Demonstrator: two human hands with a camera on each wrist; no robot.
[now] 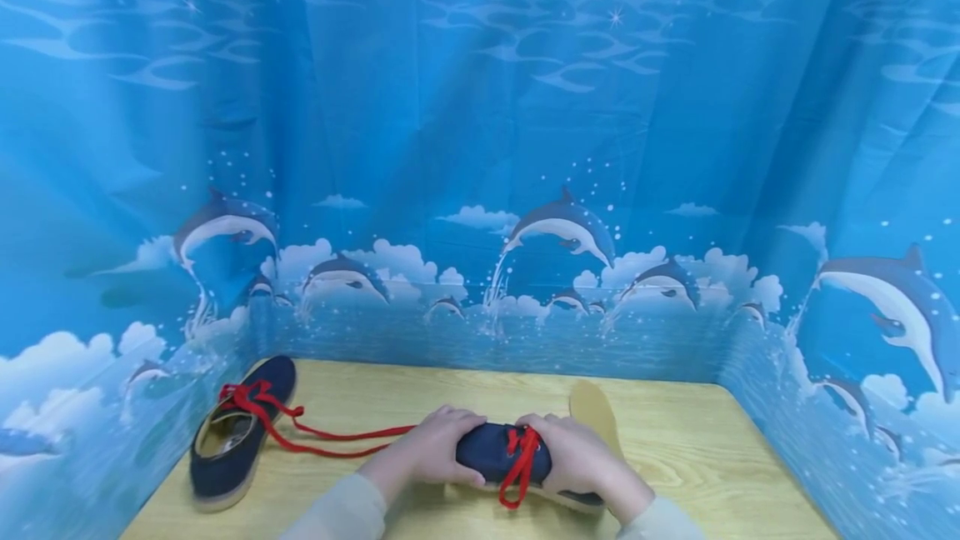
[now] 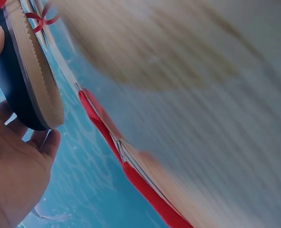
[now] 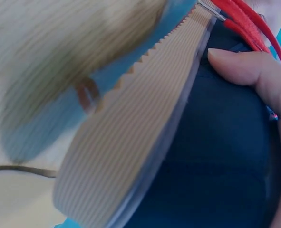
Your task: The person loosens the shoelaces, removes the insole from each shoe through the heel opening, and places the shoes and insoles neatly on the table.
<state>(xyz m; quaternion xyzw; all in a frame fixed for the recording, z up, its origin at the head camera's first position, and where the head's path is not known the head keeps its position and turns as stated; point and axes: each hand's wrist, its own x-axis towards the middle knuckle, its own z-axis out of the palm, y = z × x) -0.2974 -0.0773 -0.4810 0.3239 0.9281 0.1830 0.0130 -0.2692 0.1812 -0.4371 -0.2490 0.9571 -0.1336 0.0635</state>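
Both hands hold a navy canvas shoe just above the wood-patterned table. My left hand grips its left end, thumb on the near side, fingers over the far side. My right hand grips the right part, which it partly hides. A red shoelace sits over the shoe's eyelets and hangs down its near side in a loop. In the left wrist view, fingertips are against the rounded end. The right wrist view shows the beige ribbed sole edge and my thumb on the navy upper.
A second navy shoe stands at the table's left, its red laces stretching right towards my left wrist. A tan insole lies behind my right hand. A blue dolphin-print curtain encloses the back and sides of the table.
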